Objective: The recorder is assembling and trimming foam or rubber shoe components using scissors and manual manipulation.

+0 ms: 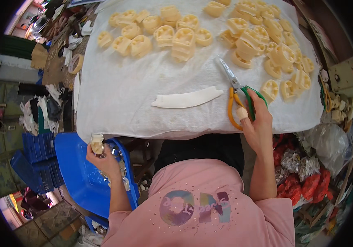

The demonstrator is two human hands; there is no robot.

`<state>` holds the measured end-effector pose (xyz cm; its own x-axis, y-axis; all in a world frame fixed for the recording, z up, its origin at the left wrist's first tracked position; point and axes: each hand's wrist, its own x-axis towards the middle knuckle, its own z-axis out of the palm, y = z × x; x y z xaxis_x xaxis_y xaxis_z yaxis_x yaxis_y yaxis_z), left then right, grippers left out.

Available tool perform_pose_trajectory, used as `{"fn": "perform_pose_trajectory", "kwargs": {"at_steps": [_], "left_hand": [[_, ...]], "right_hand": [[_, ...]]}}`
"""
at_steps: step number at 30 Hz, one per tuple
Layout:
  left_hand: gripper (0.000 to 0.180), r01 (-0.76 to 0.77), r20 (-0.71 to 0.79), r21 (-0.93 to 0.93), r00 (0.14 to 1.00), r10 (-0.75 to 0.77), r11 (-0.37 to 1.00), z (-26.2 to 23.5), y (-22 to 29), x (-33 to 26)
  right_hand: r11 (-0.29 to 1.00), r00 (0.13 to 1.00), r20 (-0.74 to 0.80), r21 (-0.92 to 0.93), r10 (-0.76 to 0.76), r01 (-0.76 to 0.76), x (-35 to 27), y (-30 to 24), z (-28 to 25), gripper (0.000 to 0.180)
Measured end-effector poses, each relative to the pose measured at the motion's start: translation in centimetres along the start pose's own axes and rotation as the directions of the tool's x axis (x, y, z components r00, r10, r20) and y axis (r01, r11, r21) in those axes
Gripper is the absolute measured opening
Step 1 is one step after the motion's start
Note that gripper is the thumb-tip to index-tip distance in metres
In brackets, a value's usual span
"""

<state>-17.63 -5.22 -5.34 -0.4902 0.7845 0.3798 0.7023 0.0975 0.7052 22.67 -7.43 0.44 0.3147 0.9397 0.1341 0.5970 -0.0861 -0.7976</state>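
My right hand (257, 123) grips a pair of scissors (235, 84) with one orange and one green handle. Their blades point away from me over the white cloth, and a beige wrap covers my thumb. My left hand (106, 162) is closed on a small cream piece with a shiny silvery part (97, 144), held above the rim of a blue plastic tub (71, 164). Left of the scissors, a curved white strip (188, 99) lies flat on the cloth, touched by neither hand.
Several cream-coloured moulded pieces (183, 43) lie at the back of the cloth-covered table (123, 90), with another heap (283, 51) at the right. A box with a red light (347, 76) stands by the right edge. Red bags (304, 185) are piled below; blue crates (40, 164) stand left.
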Motion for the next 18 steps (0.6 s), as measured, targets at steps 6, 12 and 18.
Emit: {"fn": "perform_pose_trajectory", "kwargs": {"at_steps": [6, 12, 18], "left_hand": [[0.059, 0.533, -0.295, 0.614, 0.839, -0.456, 0.583, -5.8, -12.0, -0.7], [0.06, 0.504, -0.342, 0.548, 0.864, -0.37, 0.668, -4.4, -11.3, 0.5], [0.045, -0.073, 0.017, 0.056, 0.997, 0.072, 0.996, 2.5, 2.9, 2.0]], "right_hand": [[0.81, 0.969, -0.006, -0.55, -0.245, 0.201, 0.1, -3.1, -0.1, 0.041], [0.9, 0.899, 0.196, -0.119, -0.392, 0.419, 2.1, -2.9, 3.4, 0.031], [0.812, 0.805, 0.31, -0.143, -0.506, 0.566, 4.6, -3.9, 7.4, 0.021]]}}
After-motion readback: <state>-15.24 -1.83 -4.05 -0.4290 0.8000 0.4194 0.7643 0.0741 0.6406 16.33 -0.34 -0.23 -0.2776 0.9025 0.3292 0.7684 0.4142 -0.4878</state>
